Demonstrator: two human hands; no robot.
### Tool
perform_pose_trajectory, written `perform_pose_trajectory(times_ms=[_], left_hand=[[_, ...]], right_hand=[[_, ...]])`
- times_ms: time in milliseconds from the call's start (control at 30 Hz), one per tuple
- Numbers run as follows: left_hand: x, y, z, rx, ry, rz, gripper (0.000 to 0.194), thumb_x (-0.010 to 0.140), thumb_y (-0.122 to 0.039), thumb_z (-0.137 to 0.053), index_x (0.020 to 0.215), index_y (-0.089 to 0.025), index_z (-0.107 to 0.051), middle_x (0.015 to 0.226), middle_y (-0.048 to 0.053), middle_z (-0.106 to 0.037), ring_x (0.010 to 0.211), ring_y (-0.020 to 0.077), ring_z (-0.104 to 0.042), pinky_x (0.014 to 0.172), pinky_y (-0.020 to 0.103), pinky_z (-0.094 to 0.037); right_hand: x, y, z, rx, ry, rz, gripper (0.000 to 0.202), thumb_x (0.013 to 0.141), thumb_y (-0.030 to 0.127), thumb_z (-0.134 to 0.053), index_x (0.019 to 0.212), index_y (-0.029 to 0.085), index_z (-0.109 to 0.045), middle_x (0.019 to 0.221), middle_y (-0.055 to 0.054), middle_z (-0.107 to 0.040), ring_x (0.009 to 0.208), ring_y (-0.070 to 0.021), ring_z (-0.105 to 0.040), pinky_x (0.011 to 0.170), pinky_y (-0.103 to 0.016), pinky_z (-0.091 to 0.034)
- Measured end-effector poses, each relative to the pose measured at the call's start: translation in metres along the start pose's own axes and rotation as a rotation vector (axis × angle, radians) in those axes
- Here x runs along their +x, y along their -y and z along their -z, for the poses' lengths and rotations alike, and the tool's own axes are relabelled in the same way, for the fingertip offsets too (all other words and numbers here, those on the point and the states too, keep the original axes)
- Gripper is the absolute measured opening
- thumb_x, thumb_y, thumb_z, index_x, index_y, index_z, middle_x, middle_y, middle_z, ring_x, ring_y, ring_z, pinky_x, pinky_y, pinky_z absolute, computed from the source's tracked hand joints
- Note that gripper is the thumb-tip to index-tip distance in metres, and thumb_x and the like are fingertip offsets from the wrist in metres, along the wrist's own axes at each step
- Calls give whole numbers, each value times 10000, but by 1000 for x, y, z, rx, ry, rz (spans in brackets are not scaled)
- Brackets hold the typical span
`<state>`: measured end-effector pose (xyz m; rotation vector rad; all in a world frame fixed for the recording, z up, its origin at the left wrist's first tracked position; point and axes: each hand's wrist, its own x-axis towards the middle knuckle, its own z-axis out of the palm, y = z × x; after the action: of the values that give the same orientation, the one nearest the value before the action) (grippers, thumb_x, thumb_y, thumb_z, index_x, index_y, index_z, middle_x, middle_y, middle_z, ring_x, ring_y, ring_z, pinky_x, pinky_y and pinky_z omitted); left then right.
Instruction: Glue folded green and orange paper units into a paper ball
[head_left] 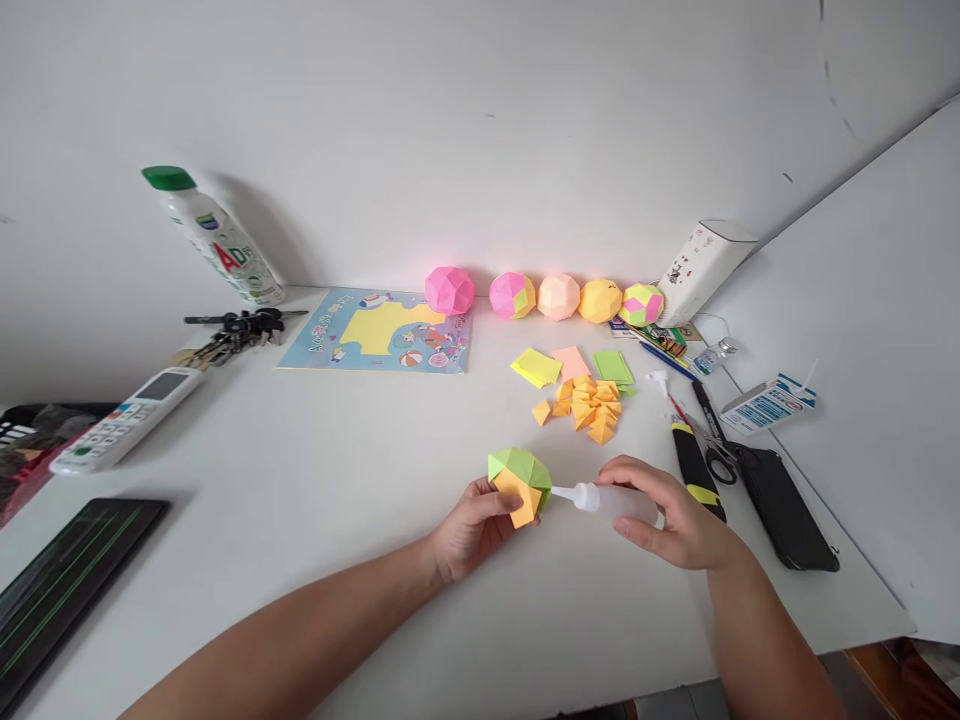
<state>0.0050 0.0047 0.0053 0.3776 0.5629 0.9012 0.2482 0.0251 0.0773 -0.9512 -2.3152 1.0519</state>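
My left hand [474, 530] is closed on a partly built paper ball [523, 468], green on top with an orange pentagon-shaped piece [517, 497] at its front, the thumb resting on the orange part. In my right hand [679, 515] is a translucent white squeeze bottle [619, 502], lying sideways between thumb and fingers. Its thin nozzle points left and meets the ball's right side; whether it touches cannot be made out. Behind the hands lies a pile of folded orange paper pieces [596, 405], with yellow [536, 367], pink [572, 362] and green paper sheets [613, 367] beyond.
Several finished paper balls [559, 297] line the wall beside a blue card [315, 340]. At left are a bottle [225, 245], keys [244, 330], a remote [127, 420] and a tablet [71, 590]. A cutter [694, 465], scissors [721, 464] and black case [784, 505] lie right.
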Motion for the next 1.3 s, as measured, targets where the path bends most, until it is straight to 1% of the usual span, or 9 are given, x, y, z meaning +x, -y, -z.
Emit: perform_pose_trajectory(times_ms=[100,200,300,500,633,833,1033,1300], left_hand=[[-1,1,0,-30,11,44,121,679,-131,-632,791,-104,-668,714,73,-645,676,163,-568,678,292,-443],[-2,0,-1,-67,13,72,128,683,-125,-628,804,-114,-667,693,65,-643,663,167,-570,668,305,-442],[-3,-2,-3,-70,1,74,148,669,-119,-637,813,-119,-671,708,67,-651,682,174,-575,683,312,-442],[-2,-3,-2,14,-10,50,72,657,-125,-643,725,-112,-665,654,61,-641,668,161,-561,689,286,-419],[-1,-1,1,53,-1,28,49,663,-143,-641,696,-113,-659,645,62,-640,664,163,-556,689,286,-410],[-1,-1,2,72,-5,39,55,660,-163,-650,686,-115,-656,634,61,-626,649,163,-550,672,285,-407],[-2,-2,-1,54,-19,30,36,657,-151,-649,673,-119,-653,651,62,-635,661,162,-550,684,288,-408],[-3,-3,-3,47,-43,37,33,647,-149,-668,652,-117,-659,637,59,-640,658,162,-558,685,281,-412]], right_hand=[[2,-5,-3,1,72,13,283,836,243,-546,1115,195,-529,1045,-97,-594,974,-224,-569,828,-330,-466],[1,-7,-6,2,99,15,306,838,241,-547,1139,194,-530,1064,-101,-602,988,-226,-573,844,-337,-465],[1,-9,-8,-8,94,-7,318,839,239,-549,1154,190,-534,1082,-106,-608,1004,-229,-575,848,-340,-469],[6,-10,-10,-3,71,-27,304,857,258,-524,1149,178,-551,1062,-106,-624,958,-221,-599,820,-336,-488],[6,-11,-12,-19,53,-36,311,853,265,-531,1152,180,-554,1069,-109,-622,965,-227,-598,825,-341,-491],[5,-11,-11,-35,40,-33,320,828,242,-563,1144,191,-557,1063,-111,-618,960,-236,-591,816,-351,-492],[6,-10,-11,-17,55,-25,310,823,237,-569,1129,186,-558,1038,-104,-615,933,-224,-590,786,-332,-493],[5,-12,-12,-15,47,-1,325,831,242,-573,1152,188,-558,1059,-109,-627,991,-235,-587,850,-370,-485]])
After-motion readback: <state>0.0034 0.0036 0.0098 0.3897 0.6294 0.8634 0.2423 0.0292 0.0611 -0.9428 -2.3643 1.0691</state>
